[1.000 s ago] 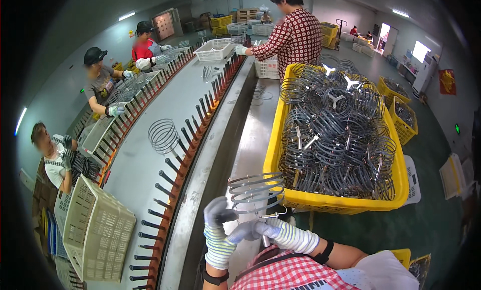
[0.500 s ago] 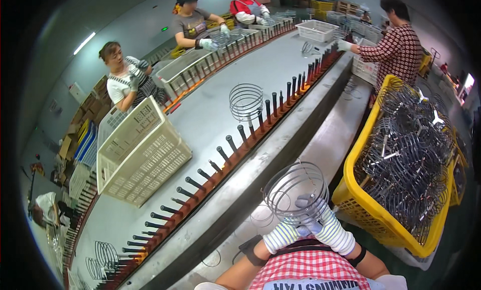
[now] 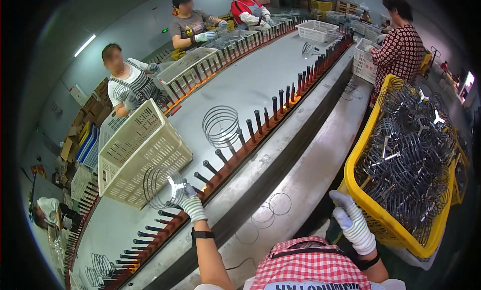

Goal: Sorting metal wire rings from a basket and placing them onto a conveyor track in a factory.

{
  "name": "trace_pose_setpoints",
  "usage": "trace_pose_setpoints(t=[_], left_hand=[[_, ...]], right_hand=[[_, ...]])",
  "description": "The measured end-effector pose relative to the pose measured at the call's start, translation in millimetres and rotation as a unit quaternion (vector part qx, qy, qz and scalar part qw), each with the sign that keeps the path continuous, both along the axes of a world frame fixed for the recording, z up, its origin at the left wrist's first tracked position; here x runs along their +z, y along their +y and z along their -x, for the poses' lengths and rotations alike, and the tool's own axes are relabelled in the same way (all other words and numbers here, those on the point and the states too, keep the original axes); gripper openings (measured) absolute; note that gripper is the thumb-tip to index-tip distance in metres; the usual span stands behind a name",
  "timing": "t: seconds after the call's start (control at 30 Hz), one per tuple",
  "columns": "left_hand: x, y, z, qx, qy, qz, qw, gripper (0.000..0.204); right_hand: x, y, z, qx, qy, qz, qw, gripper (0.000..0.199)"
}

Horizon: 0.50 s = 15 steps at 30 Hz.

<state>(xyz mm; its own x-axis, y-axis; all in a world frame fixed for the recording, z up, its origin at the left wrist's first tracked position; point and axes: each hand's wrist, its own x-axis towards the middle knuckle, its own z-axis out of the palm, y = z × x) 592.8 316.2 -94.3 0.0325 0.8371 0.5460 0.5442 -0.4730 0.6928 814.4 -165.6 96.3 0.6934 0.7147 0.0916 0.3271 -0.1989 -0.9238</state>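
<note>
My left hand (image 3: 192,205), in a striped glove, reaches over the row of posts along the bench's near edge. Its fingers are closed on a wire ring frame (image 3: 159,186), a stack of thin dark rings with a silver three-armed bracket (image 3: 175,186). The frame sits tilted just in front of a cream crate. Beside the yellow crate (image 3: 361,200), my right hand (image 3: 354,224) is raised, gloved and empty, its fingers stretched out and apart. That crate is heaped with similar wire ring frames (image 3: 411,155). Another wire ring frame (image 3: 221,125) stands at a post farther along.
Black-tipped posts (image 3: 249,130) line the grey bench (image 3: 280,69). The cream crate (image 3: 145,160) stands on it at left. Loose wire rings (image 3: 263,215) lie on the metal ledge. Several co-workers stand around; one in a patterned top (image 3: 401,47) is at far right.
My hands have parted: the left carried the wire ring frame leftward to the posts, the right moved toward the yellow crate. The posts and the other frame have shifted toward the lower left.
</note>
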Motion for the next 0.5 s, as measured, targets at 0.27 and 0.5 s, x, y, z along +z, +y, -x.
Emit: trace_pose_setpoints(t=[0.27, 0.5], left_hand=[[58, -48, 4, 0.072, -0.026, 0.117, 0.99, 0.027], [53, -45, 35, 0.091, 0.104, 0.092, 0.986, 0.028]], right_hand=[[3, -26, -16, -0.111, 0.104, -0.043, 0.987, 0.042], [-6, -38, -24, -0.135, 0.039, -0.024, 0.99, 0.039]])
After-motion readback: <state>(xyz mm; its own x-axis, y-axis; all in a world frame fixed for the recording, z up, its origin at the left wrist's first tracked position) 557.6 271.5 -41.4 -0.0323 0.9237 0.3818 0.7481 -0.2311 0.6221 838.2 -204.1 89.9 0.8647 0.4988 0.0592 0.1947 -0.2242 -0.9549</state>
